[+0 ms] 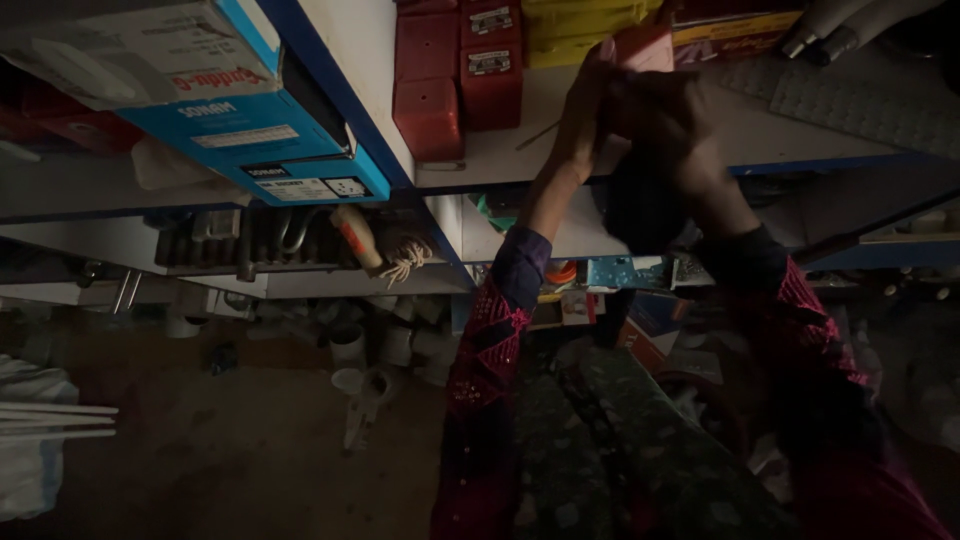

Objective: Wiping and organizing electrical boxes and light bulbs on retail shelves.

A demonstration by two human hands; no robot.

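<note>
Both my arms, in dark red patterned sleeves, reach up to a white shelf (pixel 640 140) with a blue edge. My left hand (pixel 582 112) has its fingers against a small pink box (pixel 640 48) standing on that shelf and seems to grip it. Right beside it, my right hand (pixel 672 112) is in shadow under the same box, its fingers too dark to read. A dark, shapeless thing (pixel 640 210) hangs between my forearms just below the hands. I cannot tell what it is or which hand bears it.
Red boxes (pixel 455 75) and yellow packs (pixel 580 25) stand left of the pink box. A large blue and white carton (pixel 250 120) sits on the left shelf. Below are pipes, a wooden-handled tool (pixel 355 235), white pipe fittings (pixel 365 360) and a dim floor.
</note>
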